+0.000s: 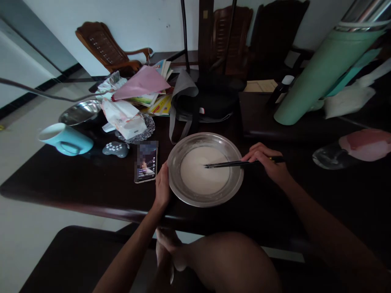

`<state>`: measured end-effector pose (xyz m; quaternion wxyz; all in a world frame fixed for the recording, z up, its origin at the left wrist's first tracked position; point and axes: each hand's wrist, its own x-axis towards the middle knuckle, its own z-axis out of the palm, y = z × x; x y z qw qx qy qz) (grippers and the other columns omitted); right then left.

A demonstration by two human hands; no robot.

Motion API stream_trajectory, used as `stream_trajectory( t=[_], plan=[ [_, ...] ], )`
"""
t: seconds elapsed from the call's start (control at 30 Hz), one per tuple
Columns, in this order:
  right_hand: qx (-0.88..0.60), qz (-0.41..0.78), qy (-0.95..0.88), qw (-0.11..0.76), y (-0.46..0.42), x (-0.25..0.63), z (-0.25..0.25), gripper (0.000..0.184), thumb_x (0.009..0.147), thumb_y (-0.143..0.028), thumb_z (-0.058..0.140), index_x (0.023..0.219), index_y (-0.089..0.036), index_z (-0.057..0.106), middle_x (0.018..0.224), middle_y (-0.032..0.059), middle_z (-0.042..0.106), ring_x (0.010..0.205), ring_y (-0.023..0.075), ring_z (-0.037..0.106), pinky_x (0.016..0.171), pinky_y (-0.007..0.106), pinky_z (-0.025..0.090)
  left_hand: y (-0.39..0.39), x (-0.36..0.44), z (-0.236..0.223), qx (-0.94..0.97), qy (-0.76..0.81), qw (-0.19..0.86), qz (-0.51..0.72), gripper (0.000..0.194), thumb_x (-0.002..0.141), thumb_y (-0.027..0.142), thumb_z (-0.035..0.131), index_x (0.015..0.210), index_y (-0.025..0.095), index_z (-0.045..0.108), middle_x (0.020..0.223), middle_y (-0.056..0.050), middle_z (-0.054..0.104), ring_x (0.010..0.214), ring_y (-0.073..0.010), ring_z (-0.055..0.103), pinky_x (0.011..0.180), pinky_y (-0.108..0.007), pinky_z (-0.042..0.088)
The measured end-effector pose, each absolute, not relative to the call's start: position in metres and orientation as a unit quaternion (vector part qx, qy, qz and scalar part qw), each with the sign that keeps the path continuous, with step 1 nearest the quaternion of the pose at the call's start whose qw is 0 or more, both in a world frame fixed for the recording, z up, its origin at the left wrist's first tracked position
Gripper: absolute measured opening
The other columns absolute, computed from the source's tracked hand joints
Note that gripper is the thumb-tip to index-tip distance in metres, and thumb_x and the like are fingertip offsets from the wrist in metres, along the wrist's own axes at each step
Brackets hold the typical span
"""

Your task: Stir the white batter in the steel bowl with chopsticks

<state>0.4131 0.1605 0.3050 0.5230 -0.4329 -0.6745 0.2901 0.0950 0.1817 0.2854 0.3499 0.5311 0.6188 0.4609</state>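
Observation:
A wide metal bowl (236, 179) stands on the dark table, holding a pale, milky batter-like mixture (203, 181). My left hand (163, 186) is pressed against the bowl's left side, its fingers at the rim and partly hidden. Over the right rim, my right hand (269, 160) grips a pair of dark chopsticks (226, 164). Their tips dip into the mixture near its middle. Just left of my left hand lies a phone (147, 162) with its screen lit.
To the left are a blue mug (67, 139), a grey game controller (116, 149) and another metal bowl (81, 113). Behind stand a tissue pack (128, 122) and a black-and-grey bag (204, 101). A tall green flask (324, 77) rises at right, near a pink-and-clear item (354, 148).

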Motion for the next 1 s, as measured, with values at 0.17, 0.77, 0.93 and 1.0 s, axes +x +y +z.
stream_trajectory(
  t=[0.17, 0.77, 0.93, 1.0],
  plan=[
    [-0.407, 0.332, -0.693, 0.494, 0.1591, 0.4118, 0.3051, 0.029, 0.095, -0.028, 0.053, 0.073, -0.025, 0.070, 0.082, 0.0022, 0.077, 0.083, 0.0214, 0.061, 0.077, 0.038, 0.048, 0.1805, 0.0961, 0.2867, 0.518, 0.627, 0.353, 0.462, 0.050, 0.092, 0.052, 0.036, 0.108, 0.017, 0.068, 0.114, -0.006, 0.070, 0.115, -0.0234, 0.057, 0.104, -0.032, 0.040],
    [-0.422, 0.351, -0.666, 0.505, 0.1584, 0.4120, 0.3072, 0.032, 0.095, -0.030, 0.052, 0.068, -0.024, 0.069, 0.076, 0.0034, 0.073, 0.077, 0.0203, 0.064, 0.074, 0.037, 0.050, 0.1824, 0.0921, 0.2824, 0.546, 0.617, 0.339, 0.454, 0.055, 0.092, 0.055, 0.033, 0.111, 0.017, 0.067, 0.114, -0.008, 0.070, 0.113, -0.0243, 0.059, 0.102, -0.035, 0.042],
    [-0.439, 0.325, -0.668, 0.506, 0.1581, 0.4113, 0.3084, 0.028, 0.093, -0.030, 0.054, 0.072, -0.025, 0.071, 0.080, 0.0029, 0.074, 0.081, 0.0207, 0.064, 0.077, 0.037, 0.049, 0.1822, 0.0915, 0.2812, 0.556, 0.606, 0.338, 0.457, 0.055, 0.094, 0.054, 0.031, 0.118, 0.017, 0.063, 0.122, -0.008, 0.067, 0.115, -0.0234, 0.058, 0.104, -0.036, 0.041],
    [-0.438, 0.335, -0.651, 0.522, 0.1583, 0.4122, 0.3077, 0.031, 0.095, -0.030, 0.052, 0.070, -0.024, 0.070, 0.077, 0.0025, 0.073, 0.077, 0.0197, 0.065, 0.075, 0.036, 0.050, 0.1827, 0.0913, 0.2797, 0.564, 0.598, 0.329, 0.466, 0.054, 0.094, 0.054, 0.031, 0.118, 0.017, 0.062, 0.122, -0.009, 0.067, 0.115, -0.0228, 0.057, 0.103, -0.035, 0.041]
  ],
)
